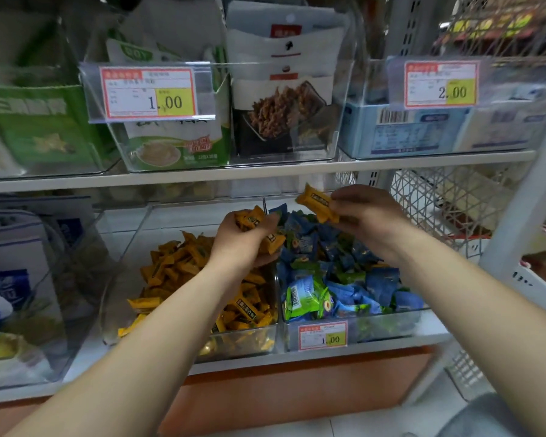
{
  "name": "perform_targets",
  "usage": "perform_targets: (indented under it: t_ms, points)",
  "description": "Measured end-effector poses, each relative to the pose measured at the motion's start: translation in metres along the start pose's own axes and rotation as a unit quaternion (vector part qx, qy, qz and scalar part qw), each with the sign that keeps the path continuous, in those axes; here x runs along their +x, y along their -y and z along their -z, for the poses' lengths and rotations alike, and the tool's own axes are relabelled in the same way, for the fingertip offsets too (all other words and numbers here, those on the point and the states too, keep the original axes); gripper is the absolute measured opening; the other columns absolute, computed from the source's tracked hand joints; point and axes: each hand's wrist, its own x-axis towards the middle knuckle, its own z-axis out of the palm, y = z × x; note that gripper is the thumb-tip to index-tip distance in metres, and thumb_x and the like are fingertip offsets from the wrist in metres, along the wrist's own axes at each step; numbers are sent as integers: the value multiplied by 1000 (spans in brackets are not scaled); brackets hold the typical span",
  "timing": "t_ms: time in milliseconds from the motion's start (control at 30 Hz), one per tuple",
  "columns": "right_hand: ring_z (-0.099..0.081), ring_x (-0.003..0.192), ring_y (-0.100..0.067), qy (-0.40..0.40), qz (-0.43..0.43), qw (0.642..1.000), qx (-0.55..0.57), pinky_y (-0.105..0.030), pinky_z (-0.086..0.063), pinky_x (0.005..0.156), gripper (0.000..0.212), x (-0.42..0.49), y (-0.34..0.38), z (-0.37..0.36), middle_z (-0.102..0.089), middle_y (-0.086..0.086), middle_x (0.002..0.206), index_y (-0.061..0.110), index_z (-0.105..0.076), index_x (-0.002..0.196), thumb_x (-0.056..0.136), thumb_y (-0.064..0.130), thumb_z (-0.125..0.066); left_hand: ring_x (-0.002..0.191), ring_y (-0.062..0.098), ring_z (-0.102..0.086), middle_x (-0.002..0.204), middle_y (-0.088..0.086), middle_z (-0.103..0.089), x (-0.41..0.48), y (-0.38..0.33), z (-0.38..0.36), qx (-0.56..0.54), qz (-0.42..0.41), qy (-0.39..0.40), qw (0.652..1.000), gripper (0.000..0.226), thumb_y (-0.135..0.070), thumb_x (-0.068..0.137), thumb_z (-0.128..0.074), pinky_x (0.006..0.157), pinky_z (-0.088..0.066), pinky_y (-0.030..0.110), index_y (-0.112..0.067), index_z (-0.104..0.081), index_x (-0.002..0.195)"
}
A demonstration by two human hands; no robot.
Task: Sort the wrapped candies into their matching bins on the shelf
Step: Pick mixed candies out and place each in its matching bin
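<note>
Over blue/green bin [391, 323], R hand [364, 216] pinches 1 orange candy [318, 203] by its end; L hand [243, 244] clutches more orange candies [249, 219] above orange bin [240, 345] edge. Prob light, crinkly, slick wrappers: grip mid-body, not the tails

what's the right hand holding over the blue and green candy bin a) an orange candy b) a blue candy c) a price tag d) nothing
a: the right hand pinches a single orange candy by its end, raised over the bin of blue and green candies.
</note>
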Motion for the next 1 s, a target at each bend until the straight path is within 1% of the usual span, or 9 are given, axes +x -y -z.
perform_targets:
  t_ms: [100, 233, 333, 433, 500, 633, 767, 900, 1000]
  points:
    - [-73, 78, -23, 42, -2, 997, 58, -34, -60, 70, 23, -14, -3, -40, -74, -7, 82, 13, -71, 82, 82, -9, -66, 90, 22, -74, 99, 8, -75, -4, -5, -7, -87, -15, 7, 996, 26, -33, 90, -69, 71, -60, 35, -12, -65, 106]
    - [-73, 84, -28, 25, 16, 999, 23, -42, -61, 74, 12, -17, -9, -85, -75, -9, 87, 17, -73, 85, 83, 5, -73, 100, 22, -72, 108, 9, -73, -5, -7, -2, -105, -52, 6, 993, 40, -41, 93, -62, 78, -60, 37, -10, -62, 119]
    - [-72, 76, -10, 43, 69, 991, -111, -24, -56, 59, 8, -11, -20, -108, -75, 5, 82, 28, -74, 82, 82, 20, -78, 97, 21, -71, 108, 5, -72, 2, -7, 14, -1, -56, -79, 995, 45, -44, 87, -70, 67, -58, 30, -17, -60, 121]
    - [-67, 77, 4, 104, 87, 967, -216, -13, -50, 67, 10, 1, -28, -116, -73, 14, 84, 31, -74, 89, 84, 23, -76, 84, 12, -67, 92, -7, -70, 14, -10, 46, 187, -85, -168, 964, 42, -48, 79, -76, 62, -48, 22, -25, -61, 110]
    - [-64, 83, 8, 120, 101, 949, -275, -12, -50, 76, 13, 10, -29, -109, -71, 17, 91, 31, -73, 93, 85, 22, -74, 85, 12, -64, 100, -6, -67, 22, -9, 71, 317, -78, -127, 937, 50, -50, 75, -79, 64, -47, 24, -29, -57, 114]
    - [-62, 79, 13, 37, 136, 924, -357, -8, -46, 73, 17, 31, -26, -60, -67, 25, 85, 38, -69, 87, 85, 21, -71, 123, 24, -54, 141, 1, -53, 29, -5, 90, 437, -30, -27, 898, 89, -51, 68, -84, 91, -46, 32, -30, -41, 144]
    - [-67, 86, -4, -48, 136, 903, -405, -18, -49, 81, 16, 48, -31, -4, -70, 11, 93, 32, -70, 91, 87, 17, -68, 119, 12, -55, 131, -16, -56, 23, -10, 65, 430, -130, -5, 893, 68, -56, 75, -75, 89, -46, 29, -37, -50, 135]
    - [-59, 118, -18, 91, 47, 846, -523, -34, -43, 103, 30, 59, -42, 14, -63, 2, 130, 36, -64, 121, 91, 34, -66, 117, 7, -54, 129, -15, -57, 14, 0, 28, 439, -178, 73, 877, 52, -51, 81, -71, 87, -41, 22, -37, -56, 128]
    - [-46, 133, -24, 160, 21, 762, -627, -36, -36, 106, 45, 60, -47, 15, -49, -1, 145, 32, -56, 135, 92, 41, -64, 122, 12, -49, 134, -10, -55, 13, 4, 11, 540, -269, 90, 792, 51, -52, 84, -67, 90, -39, 23, -33, -55, 130]
